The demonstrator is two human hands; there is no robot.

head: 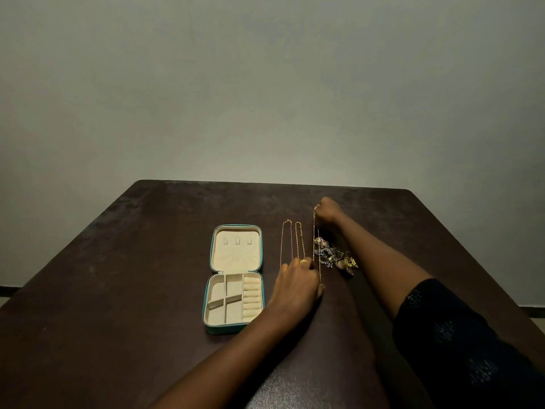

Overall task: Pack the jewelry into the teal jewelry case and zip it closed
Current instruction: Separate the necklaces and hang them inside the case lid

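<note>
The teal jewelry case [236,278] lies open flat on the dark table [118,290], left of centre, lid half away from the person, cream compartments showing no contents. To its right, three chains lie in parallel rows: a thin chain [282,246], a gold chain [298,243] and a third chain [314,237]. The right hand [327,211] is clenched at the far end of the third chain, pinching it. The left hand [295,280], with a gold ring [303,261] on one finger, has its fingers curled at the near ends of the chains; whether it grasps any cannot be determined. A heap of jewelry [336,256] lies just right of the third chain, beside the right forearm.
</note>
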